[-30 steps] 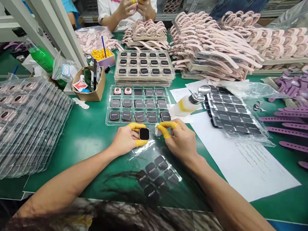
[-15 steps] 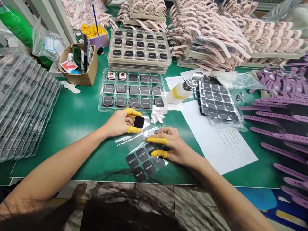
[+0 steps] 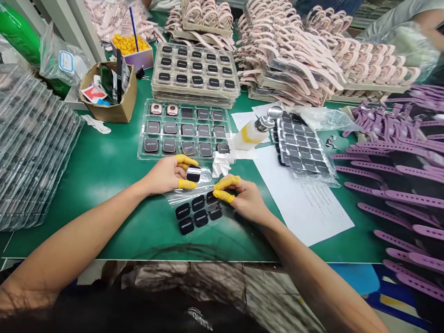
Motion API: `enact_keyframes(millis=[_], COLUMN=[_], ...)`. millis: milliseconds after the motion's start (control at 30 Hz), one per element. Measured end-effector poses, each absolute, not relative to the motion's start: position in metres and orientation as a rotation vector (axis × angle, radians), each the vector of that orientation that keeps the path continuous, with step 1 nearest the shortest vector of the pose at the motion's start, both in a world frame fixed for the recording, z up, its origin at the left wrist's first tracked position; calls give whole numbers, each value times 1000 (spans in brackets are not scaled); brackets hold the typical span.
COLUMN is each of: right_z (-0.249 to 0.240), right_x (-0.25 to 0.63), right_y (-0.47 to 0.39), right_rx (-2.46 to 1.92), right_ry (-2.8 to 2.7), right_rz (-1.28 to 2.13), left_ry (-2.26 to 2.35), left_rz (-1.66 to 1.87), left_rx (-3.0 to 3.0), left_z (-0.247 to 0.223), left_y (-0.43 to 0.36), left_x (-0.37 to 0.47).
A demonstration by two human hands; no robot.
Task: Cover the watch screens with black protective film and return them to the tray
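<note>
Left hand (image 3: 161,178) grips a square watch body (image 3: 193,174) just beyond the black sticker sheet (image 3: 200,218). Right hand (image 3: 248,200), nearer the sheet, pinches its far right corner; rows run left to right, right end angled slightly away.

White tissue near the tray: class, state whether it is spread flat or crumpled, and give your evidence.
Crumpled. The white tissue is bunched into raised folds at the clear tray's near edge, by the right hand.

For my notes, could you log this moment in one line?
left hand: holds watch | right hand: touches black stickers | tissue: beside right hand
</note>
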State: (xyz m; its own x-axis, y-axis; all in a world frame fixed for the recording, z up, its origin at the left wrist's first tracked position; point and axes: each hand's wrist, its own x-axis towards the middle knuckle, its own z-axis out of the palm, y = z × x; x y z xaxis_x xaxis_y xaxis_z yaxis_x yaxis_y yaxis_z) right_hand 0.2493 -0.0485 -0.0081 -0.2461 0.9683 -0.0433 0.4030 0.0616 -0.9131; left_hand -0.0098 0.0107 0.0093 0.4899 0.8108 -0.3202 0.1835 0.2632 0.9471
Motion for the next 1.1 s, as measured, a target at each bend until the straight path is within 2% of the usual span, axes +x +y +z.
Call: enact_keyframes(millis=[133, 267, 400, 500, 700, 833, 1100], right_z=[6, 41, 66, 60, 18, 12, 18], right_x=[259, 273, 258, 236, 212, 210, 246], right_y=[-56, -53, -26, -6, -3, -8, 6], right_rx=[-1155, -862, -1142, -1234, -1345, -1379, -1470], right_ry=[-1574, -1259, -1473, -1442, -1102, -1049, -1512], right_rz=[1156, 1259, 1366, 1494, 1539, 1525, 1393], left_ry=[1017, 1026, 1058, 1084, 1110, 1145, 1145], left_rz=[535, 524, 540, 553, 590, 568, 630], left_rx=[1254, 1251, 1267, 1281, 1293, 1328, 1307], left_z=[7, 4, 5, 7, 7, 8, 5], left_y=[9, 8, 6, 4, 2, 1, 0], left_x=[-10, -9, -7, -6, -4, -3, -6])
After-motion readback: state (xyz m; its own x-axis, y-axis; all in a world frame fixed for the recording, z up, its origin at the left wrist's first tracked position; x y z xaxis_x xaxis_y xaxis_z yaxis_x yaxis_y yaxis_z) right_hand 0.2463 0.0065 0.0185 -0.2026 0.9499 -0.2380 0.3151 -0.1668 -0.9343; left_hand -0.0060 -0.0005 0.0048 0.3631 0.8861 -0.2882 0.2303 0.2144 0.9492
